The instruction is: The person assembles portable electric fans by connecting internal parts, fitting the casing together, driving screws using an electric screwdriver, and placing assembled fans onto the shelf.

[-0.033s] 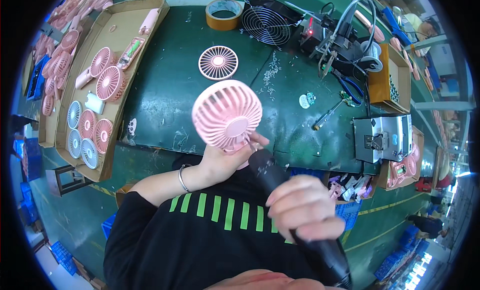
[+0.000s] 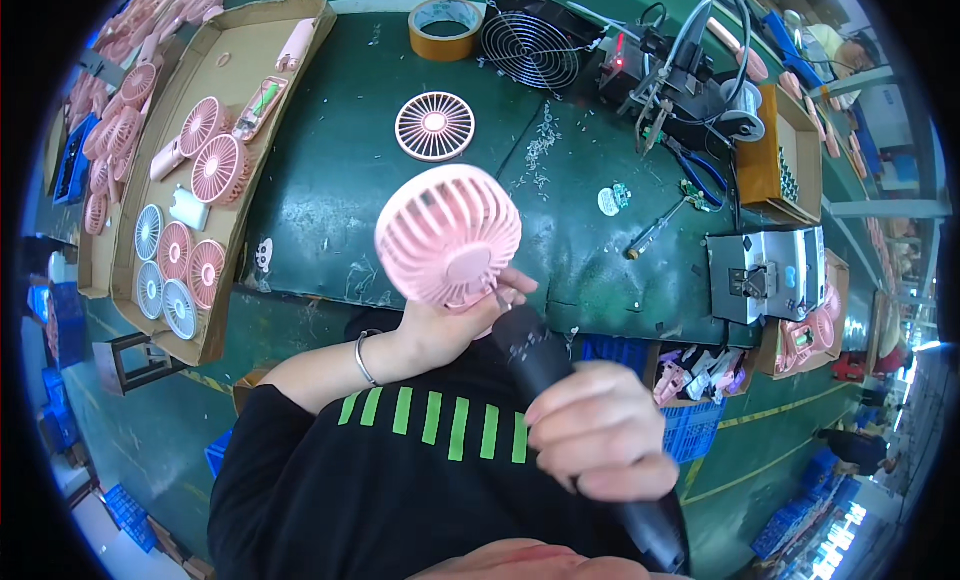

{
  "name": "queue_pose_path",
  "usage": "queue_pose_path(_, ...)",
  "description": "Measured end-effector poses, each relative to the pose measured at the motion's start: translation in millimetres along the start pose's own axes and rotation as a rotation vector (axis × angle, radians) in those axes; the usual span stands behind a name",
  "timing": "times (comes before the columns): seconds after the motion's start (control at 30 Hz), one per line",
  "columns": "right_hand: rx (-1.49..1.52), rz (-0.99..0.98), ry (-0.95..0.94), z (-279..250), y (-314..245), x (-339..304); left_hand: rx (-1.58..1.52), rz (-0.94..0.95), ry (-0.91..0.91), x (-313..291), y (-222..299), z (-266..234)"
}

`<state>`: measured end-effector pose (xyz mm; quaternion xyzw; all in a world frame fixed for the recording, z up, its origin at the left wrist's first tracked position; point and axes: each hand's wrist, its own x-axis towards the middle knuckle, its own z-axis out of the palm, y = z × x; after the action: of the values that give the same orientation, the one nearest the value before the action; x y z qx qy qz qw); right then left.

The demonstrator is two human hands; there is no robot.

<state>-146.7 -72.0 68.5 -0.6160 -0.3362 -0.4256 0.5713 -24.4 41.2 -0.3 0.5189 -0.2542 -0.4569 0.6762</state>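
Observation:
My left hand [image 2: 448,330] is closed around the neck of a pink handheld fan [image 2: 455,230], held up over the table's near edge with its slatted round cage tipped toward me. In my right hand [image 2: 605,435] is a black electric screwdriver [image 2: 535,352], slanting up and left. Its bit reaches the fan at the base of the cage, by my left fingertips; the screw itself is too small to make out. Beyond the fan, a loose pink round fan grille [image 2: 435,123] lies flat on the green table [image 2: 330,180].
Left, a cardboard tray [image 2: 245,40] holds fan parts and grilles. Tape [image 2: 444,46], a metal-guarded cooling fan [image 2: 530,50] and a soldering stand [image 2: 650,80] line the back. Small screws [image 2: 543,145], pliers [image 2: 705,175], a screwdriver [image 2: 655,230] and a grey metal device [image 2: 765,277] lie right.
The right hand and electric screwdriver have shifted slightly left and down. The fan has moved a little left and tilted slightly, still in my left hand.

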Motion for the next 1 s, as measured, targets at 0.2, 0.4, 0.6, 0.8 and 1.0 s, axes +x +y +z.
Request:
queue_pose_path(0.2,0.005,-0.259,0.084,31,4,6,0.133,0.001,-0.172,-3,20,-3)
queue_pose_path(0.4,0.021,-0.273,0.080,33,1,4,0.179,0.123,-0.227,-5,15,-8)
queue_pose_path(0.6,0.014,-0.303,0.094,33,0,3,-0.117,-0.051,-0.292,0,15,-13)
queue_pose_path(0.8,0.040,-0.214,-0.003,19,4,6,-0.331,-0.054,-0.530,16,9,-29)
queue_pose_path(1.0,-0.301,0.012,0.533,-2,3,-7,-0.363,-0.154,-0.061,18,11,-28)
